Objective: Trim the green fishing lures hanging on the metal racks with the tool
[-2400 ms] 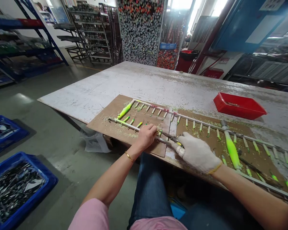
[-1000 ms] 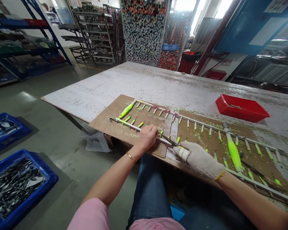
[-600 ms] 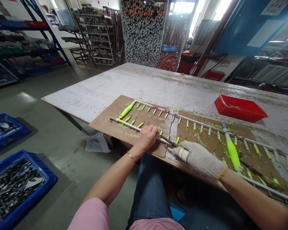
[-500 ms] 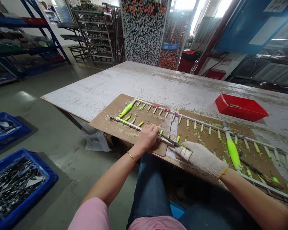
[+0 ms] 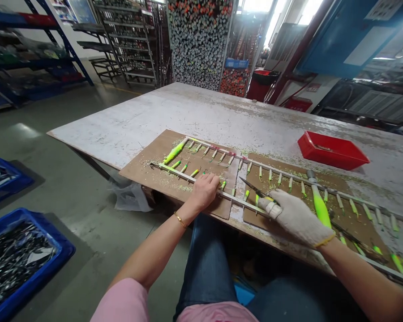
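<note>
Brown fibreboard (image 5: 174, 154) lies on the tabletop (image 5: 221, 112) beneath a metal rack bar (image 5: 188, 179) lined with neon-green coated pieces (image 5: 195, 172), and the bare left hand (image 5: 204, 192) closes down over that bar, its arm reaching in from the lower left. Further right, the white-gloved right hand (image 5: 297, 218) has slid along the bar, away from the left hand, its fingers pinching a dark pointed tool (image 5: 251, 187) that now angles up and away from the bar.

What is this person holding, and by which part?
The gloved right hand pinches a pointed knife by its rear end; the bare left hand presses a metal rail.
</note>
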Action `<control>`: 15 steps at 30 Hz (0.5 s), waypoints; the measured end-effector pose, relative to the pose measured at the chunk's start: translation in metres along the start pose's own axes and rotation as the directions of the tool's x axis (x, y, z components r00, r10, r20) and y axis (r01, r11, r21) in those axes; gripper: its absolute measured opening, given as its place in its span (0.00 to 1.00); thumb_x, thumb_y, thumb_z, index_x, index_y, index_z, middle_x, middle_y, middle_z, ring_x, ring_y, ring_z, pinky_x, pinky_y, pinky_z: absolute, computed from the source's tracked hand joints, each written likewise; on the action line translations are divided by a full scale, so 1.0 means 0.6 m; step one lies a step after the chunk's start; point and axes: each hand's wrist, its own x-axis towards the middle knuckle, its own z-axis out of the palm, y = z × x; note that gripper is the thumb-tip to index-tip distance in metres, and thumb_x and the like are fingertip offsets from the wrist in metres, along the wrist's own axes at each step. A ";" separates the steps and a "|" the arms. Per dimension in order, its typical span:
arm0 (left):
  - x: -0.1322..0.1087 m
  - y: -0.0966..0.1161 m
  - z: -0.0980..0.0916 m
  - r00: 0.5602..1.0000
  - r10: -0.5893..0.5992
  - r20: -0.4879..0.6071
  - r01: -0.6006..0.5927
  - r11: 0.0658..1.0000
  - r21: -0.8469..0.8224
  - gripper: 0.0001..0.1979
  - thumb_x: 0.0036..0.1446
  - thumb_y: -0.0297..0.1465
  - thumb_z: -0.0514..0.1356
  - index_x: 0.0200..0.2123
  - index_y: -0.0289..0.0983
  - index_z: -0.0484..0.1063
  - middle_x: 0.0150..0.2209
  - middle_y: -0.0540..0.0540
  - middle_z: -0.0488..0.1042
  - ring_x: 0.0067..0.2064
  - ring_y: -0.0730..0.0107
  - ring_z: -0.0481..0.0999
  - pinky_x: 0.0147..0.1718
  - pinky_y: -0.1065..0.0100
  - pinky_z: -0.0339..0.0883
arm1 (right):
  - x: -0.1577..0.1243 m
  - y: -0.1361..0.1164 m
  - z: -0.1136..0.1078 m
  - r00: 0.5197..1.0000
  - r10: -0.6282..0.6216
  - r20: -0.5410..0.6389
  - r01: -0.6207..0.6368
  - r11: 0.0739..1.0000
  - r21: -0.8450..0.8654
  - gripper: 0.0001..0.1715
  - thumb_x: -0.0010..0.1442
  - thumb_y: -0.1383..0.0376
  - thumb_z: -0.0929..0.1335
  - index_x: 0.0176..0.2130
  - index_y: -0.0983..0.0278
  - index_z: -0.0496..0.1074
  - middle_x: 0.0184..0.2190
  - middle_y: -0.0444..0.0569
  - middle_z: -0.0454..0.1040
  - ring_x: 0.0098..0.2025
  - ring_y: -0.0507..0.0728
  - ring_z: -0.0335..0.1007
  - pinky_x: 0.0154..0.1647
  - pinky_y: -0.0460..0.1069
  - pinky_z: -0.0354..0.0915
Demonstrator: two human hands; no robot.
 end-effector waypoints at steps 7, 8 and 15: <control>-0.002 -0.001 -0.001 1.000 0.008 -0.008 -0.008 0.999 -0.033 0.12 0.71 0.29 0.51 0.34 0.39 0.69 0.33 0.44 0.72 0.37 0.62 0.68 0.38 0.62 0.60 | 0.024 0.004 0.003 0.992 -0.090 0.085 0.084 0.993 0.079 0.15 0.63 0.56 0.63 0.30 0.61 0.70 0.30 0.47 0.73 0.30 0.54 0.64 0.32 0.48 0.54; -0.003 -0.002 0.000 1.000 0.012 -0.011 -0.012 1.000 -0.024 0.12 0.71 0.29 0.51 0.34 0.39 0.70 0.33 0.45 0.72 0.37 0.62 0.68 0.38 0.62 0.60 | 0.027 0.003 0.005 0.992 -0.082 0.096 0.075 0.994 0.074 0.16 0.64 0.55 0.62 0.31 0.61 0.70 0.31 0.48 0.74 0.31 0.54 0.65 0.32 0.48 0.54; -0.006 -0.002 0.002 0.999 0.042 0.007 -0.042 0.999 -0.001 0.10 0.69 0.26 0.52 0.35 0.38 0.70 0.34 0.44 0.73 0.38 0.61 0.69 0.40 0.61 0.61 | 0.046 0.005 0.007 0.993 -0.064 0.098 0.058 0.996 0.071 0.22 0.66 0.50 0.62 0.29 0.62 0.69 0.30 0.48 0.74 0.31 0.54 0.66 0.32 0.48 0.54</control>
